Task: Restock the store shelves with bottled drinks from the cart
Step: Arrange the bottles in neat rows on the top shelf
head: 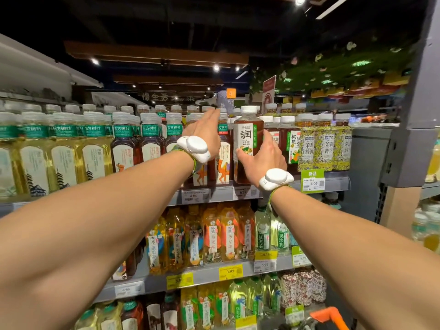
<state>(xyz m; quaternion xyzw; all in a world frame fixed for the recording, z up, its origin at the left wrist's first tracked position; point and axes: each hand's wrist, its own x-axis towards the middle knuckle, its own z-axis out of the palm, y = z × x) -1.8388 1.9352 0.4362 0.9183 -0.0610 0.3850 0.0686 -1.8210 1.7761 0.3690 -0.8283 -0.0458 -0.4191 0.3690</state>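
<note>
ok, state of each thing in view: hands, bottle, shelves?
left hand, open, fingers straight, by the camel-label bottles
right hand, grips the dark tea bottle
dark tea bottle, upright, capped, at the shelf front
top shelf, packed with bottles
cart handle, untouched

We see a dark ceiling (166,20) across the top of the frame, with wooden beams (154,54) at upper centre and small spotlights (216,67) glowing beneath them. At upper right we find a bright strip light (333,7), hanging greenery (333,65) dotted with pale flowers, and a grey pillar (423,79) down the right edge.
</note>
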